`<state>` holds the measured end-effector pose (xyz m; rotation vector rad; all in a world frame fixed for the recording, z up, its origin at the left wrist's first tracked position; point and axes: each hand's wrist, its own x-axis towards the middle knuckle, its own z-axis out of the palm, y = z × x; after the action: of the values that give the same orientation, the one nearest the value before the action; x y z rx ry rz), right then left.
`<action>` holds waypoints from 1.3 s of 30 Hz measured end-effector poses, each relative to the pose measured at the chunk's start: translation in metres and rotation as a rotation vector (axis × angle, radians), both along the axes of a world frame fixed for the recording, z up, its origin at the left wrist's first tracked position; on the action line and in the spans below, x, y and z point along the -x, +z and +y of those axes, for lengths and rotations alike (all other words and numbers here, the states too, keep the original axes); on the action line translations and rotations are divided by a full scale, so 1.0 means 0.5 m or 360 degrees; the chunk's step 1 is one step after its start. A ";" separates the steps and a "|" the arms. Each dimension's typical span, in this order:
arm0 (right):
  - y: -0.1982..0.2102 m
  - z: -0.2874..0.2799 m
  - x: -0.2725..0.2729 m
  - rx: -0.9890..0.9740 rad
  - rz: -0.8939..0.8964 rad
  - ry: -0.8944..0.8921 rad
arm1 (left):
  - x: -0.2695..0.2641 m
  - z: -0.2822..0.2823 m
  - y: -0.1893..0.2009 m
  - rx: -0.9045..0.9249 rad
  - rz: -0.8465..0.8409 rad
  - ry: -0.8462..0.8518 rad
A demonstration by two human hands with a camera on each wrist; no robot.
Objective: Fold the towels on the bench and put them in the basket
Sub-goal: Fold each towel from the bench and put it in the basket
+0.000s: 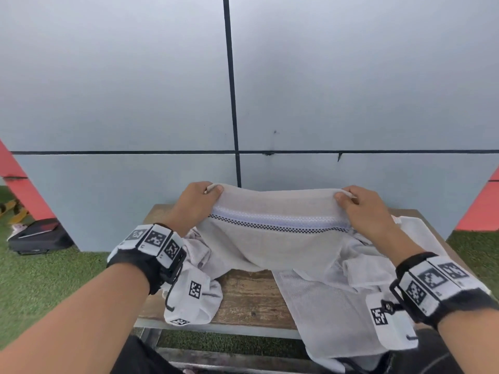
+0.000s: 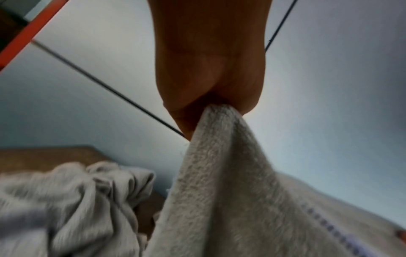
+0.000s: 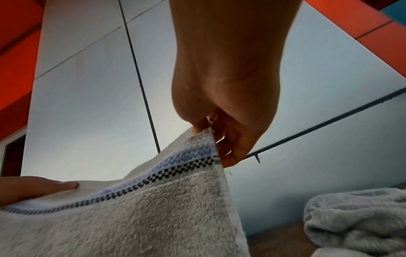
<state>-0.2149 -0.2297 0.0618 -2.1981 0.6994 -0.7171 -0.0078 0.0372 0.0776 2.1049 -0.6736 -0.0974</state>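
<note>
I hold a beige towel [image 1: 272,244] with a blue and black checkered band up over the wooden bench [image 1: 248,295]. My left hand [image 1: 199,198] pinches its upper left corner and my right hand [image 1: 359,203] pinches its upper right corner, so the top edge stretches between them. The towel [image 2: 219,191] hangs from my left hand [image 2: 206,90] in the left wrist view. In the right wrist view my right hand [image 3: 222,113] pinches the towel [image 3: 153,208] at its banded corner. No basket shows in any view.
More pale towels lie crumpled on the bench: a heap [image 1: 197,255] at the left and a spread one [image 1: 332,300] hanging over the front right edge. A grey panelled wall [image 1: 135,103] rises just behind the bench. A black case [image 1: 37,236] lies on the green turf at left.
</note>
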 end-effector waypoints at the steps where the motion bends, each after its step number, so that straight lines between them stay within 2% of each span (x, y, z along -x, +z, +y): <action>1: -0.011 -0.001 -0.003 -0.0017 0.0025 -0.0008 | 0.001 -0.001 -0.010 -0.0040 0.0033 -0.0013; 4: -0.041 -0.001 -0.008 -0.0053 0.0216 0.0036 | 0.004 0.003 -0.036 -0.0386 -0.0004 -0.0034; 7: -0.088 0.003 -0.010 -0.0053 0.0653 0.0237 | 0.004 0.004 -0.080 -0.0848 0.0094 -0.0371; 9: -0.131 0.003 -0.014 -0.0047 0.0919 0.0336 | 0.008 0.000 -0.127 -0.1005 0.0235 -0.0580; 11: -0.171 0.007 -0.021 -0.0025 0.1012 0.0388 | 0.009 -0.007 -0.176 -0.0959 0.0262 -0.0666; 16: -0.244 0.004 -0.065 0.0227 0.0887 0.0285 | 0.012 -0.057 -0.254 -0.0836 0.0030 -0.0621; 19: -0.277 -0.005 -0.092 0.0400 0.0865 0.0298 | -0.001 -0.098 -0.295 -0.0941 -0.0069 -0.0627; 23: -0.302 -0.007 -0.112 0.0423 0.1079 0.0325 | -0.016 -0.138 -0.325 -0.1220 -0.0082 -0.0748; 25: -0.308 -0.008 -0.126 0.0481 0.1126 0.0363 | -0.018 -0.155 -0.336 -0.1209 -0.0133 -0.0802; 28: -0.296 -0.013 -0.152 0.0528 0.1065 0.0405 | -0.037 -0.179 -0.347 -0.1037 -0.0180 -0.0810; 30: -0.279 -0.027 -0.170 0.0424 0.0978 0.0401 | -0.062 -0.195 -0.341 -0.1029 -0.0248 -0.0769; 32: -0.249 -0.050 -0.193 0.0329 0.0836 0.0363 | -0.090 -0.214 -0.315 -0.1024 -0.0290 -0.0716; 35: -0.187 -0.095 -0.236 0.0359 0.0724 0.0356 | -0.138 -0.243 -0.244 -0.0867 -0.0269 -0.0586; 37: -0.141 -0.123 -0.259 0.0274 0.0713 0.0409 | -0.167 -0.259 -0.198 -0.0972 -0.0137 -0.0590; 39: -0.100 -0.142 -0.274 0.0141 0.0746 0.0507 | -0.186 -0.271 -0.163 -0.1318 -0.0010 -0.0661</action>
<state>-0.0779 -0.3007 0.0116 -2.5094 0.5239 -0.0683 0.0851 -0.0985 -0.0038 2.6928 -1.2149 -0.7028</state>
